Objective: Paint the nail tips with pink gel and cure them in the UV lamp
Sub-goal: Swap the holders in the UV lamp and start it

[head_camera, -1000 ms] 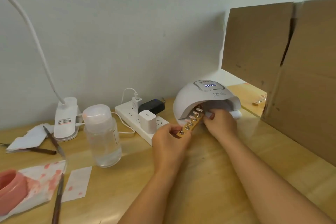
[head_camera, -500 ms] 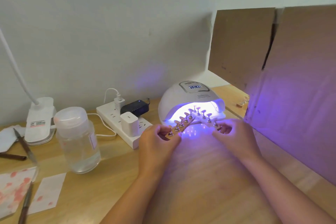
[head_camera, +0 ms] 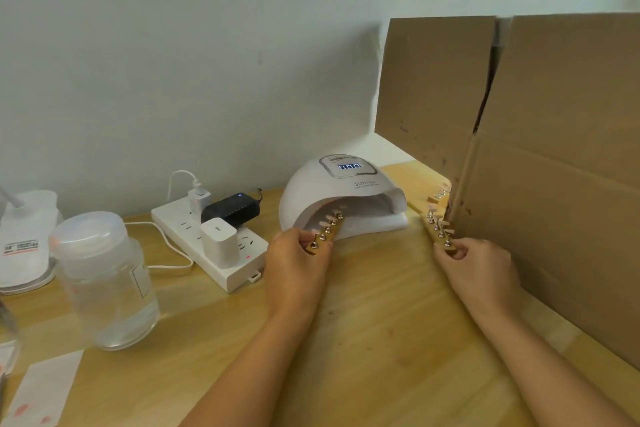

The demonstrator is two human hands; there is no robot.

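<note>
Two gold strips of nail tips were in hand. My left hand (head_camera: 294, 269) pinched the near end of the left strip (head_camera: 327, 230), its far end reaching into the mouth of the UV lamp (head_camera: 343, 198). My right hand (head_camera: 479, 270) pinched the near end of the right strip (head_camera: 440, 229), which lay outside the lamp, on the table (head_camera: 381, 340) just beside the cardboard panel (head_camera: 554, 166). A third strip (head_camera: 440, 192) sat further back against the cardboard.

Step in hand, as I judged it: swapping strips at the lamp. The lamp interior looked unlit, the display showing digits I could not read. To do it well I would keep the left strip level, slide it fully under the dome so every tip sits beneath the lamp's roof, and avoid brushing the tips against the rim, since uncured gel would smear.

Materials: strips were flat, narrow, brassy bars carrying a row of small shiny metal studs, each topped by a pale nail tip. Pink colour was too faint to confirm. Lamp shell was smooth white plastic, domed with an arched opening. Table was pale wood, satin finish. Left of the lamp sat a white power strip (head_camera: 207, 239) with plugs and a clear plastic bottle (head_camera: 104, 281) with a translucent cap.
</note>
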